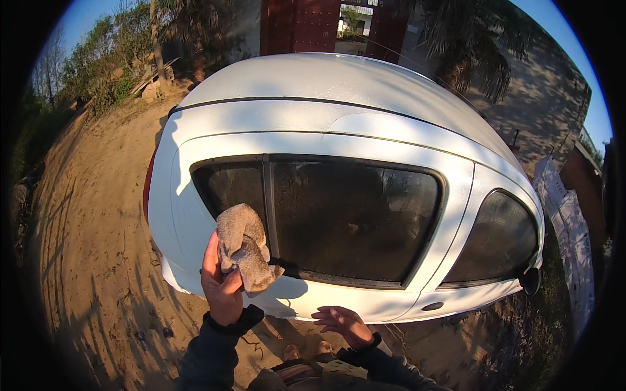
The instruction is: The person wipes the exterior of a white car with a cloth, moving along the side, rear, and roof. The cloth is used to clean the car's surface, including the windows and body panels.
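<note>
My left hand (pixel 222 293) grips a crumpled, greyish-brown cloth (pixel 244 249), with the thumb pressed against its near side. The cloth is held up in front of the rear end of a white car's side glass, covering part of the small rear quarter window (pixel 230 183). Whether it touches the car cannot be told. The larger rear door window (pixel 352 220) beside it is dark and looks dusty or misted. My right hand (pixel 345 326) holds nothing; its fingers are spread a little, near the lower edge of the white car (pixel 313 146).
A front door window (pixel 491 239), a door handle (pixel 432 306) and a black side mirror (pixel 530 281) are at the right. Bare dirt ground (pixel 98 234) stretches left. A dark red gate (pixel 301 27), palm trees (pixel 462 49) and a wall (pixel 547 78) stand beyond; a pale sheet (pixel 570 229) lies far right.
</note>
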`<state>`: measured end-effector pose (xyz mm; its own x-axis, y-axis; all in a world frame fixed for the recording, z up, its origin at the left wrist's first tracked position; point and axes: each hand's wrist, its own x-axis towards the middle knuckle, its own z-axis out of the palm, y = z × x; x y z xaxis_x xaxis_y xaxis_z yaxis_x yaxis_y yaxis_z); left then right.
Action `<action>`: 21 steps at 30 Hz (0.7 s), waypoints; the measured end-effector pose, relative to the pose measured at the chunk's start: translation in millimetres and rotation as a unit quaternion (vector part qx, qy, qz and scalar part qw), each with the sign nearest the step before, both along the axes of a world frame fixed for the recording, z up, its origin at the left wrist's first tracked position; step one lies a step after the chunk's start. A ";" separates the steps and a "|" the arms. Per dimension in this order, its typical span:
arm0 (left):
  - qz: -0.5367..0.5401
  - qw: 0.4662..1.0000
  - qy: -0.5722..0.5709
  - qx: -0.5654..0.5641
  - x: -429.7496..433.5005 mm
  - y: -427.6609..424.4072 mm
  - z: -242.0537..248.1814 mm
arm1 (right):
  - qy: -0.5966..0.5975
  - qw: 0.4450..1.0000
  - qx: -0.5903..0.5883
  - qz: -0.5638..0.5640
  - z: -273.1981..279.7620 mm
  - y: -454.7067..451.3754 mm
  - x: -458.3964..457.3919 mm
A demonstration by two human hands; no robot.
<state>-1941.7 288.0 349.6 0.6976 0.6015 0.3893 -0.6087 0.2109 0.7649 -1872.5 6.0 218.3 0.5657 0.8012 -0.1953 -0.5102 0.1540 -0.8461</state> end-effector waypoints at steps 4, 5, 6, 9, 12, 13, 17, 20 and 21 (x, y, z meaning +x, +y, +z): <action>0.063 0.991 -0.061 0.106 44.3 12.2 55.3 | 0.060 0.994 -0.036 -0.086 -38.8 -47.5 3.7; 0.073 0.988 -0.061 0.118 57.9 15.2 70.3 | 0.020 0.994 0.050 -0.092 -42.0 -61.0 2.4; 0.060 0.985 -0.043 0.157 68.6 20.4 86.4 | 0.038 0.992 0.013 -0.121 -43.9 -69.8 3.8; 0.100 0.965 -0.048 0.239 112.5 26.1 121.9 | 0.042 0.982 -0.034 -0.180 -40.6 -93.4 7.2; 0.097 0.936 -0.051 0.334 162.6 32.7 150.9 | 0.056 0.966 -0.079 -0.238 -34.1 -110.9 10.4; 0.090 0.930 -0.023 0.355 179.5 33.6 159.9 | 0.051 0.963 -0.087 -0.251 -32.9 -116.9 10.9; 0.212 0.803 0.026 0.556 243.8 12.4 184.5 | 0.049 0.950 -0.109 -0.287 -38.5 -137.1 17.2; 0.214 0.727 0.071 0.648 276.2 -22.9 185.3 | 0.046 0.946 -0.107 -0.302 -51.4 -149.7 18.4; 0.216 0.708 0.086 0.666 284.3 -33.6 185.4 | 0.049 0.945 -0.110 -0.303 -56.6 -152.4 19.5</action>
<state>-1657.4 254.4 535.0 0.6664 -0.0477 0.7441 -0.2690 -0.9461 0.1803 -1853.0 -146.4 161.6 0.8782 0.2700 -0.3948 -0.4624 0.2688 -0.8449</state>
